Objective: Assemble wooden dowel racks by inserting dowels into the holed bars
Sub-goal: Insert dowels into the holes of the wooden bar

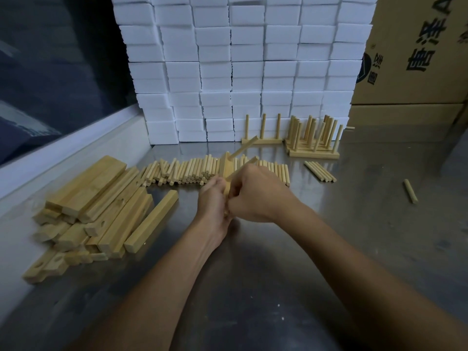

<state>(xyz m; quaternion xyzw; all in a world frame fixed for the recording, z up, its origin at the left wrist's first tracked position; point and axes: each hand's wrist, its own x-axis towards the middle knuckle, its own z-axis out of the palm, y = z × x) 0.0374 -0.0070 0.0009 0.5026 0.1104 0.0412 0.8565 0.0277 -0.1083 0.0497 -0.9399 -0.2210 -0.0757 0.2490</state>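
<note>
I am gripping a holed bar with my left hand, fingers curled round its near end, so that it is standing tilted above the steel table. One dowel is already sticking out of the bar's far end, slanting up and to the right. My right hand is closing into a tight fist just beside the left, knuckles touching it, and it is pinching a second dowel whose free end is poking out above my thumb; I cannot tell whether its other end is seated in a hole, since my fingers are hiding that spot.

Behind my hands a long row of loose dowels is lying side by side on the table. To my left a heap of bars is piling up untidily, some showing holes. Farther back on the right, one finished rack with three upright pegs is standing beside a stack of finished racks. A small bundle of dowels and a single stray dowel are lying on the right. White foam blocks are stacked like a wall at the back, with cardboard boxes to their right.
</note>
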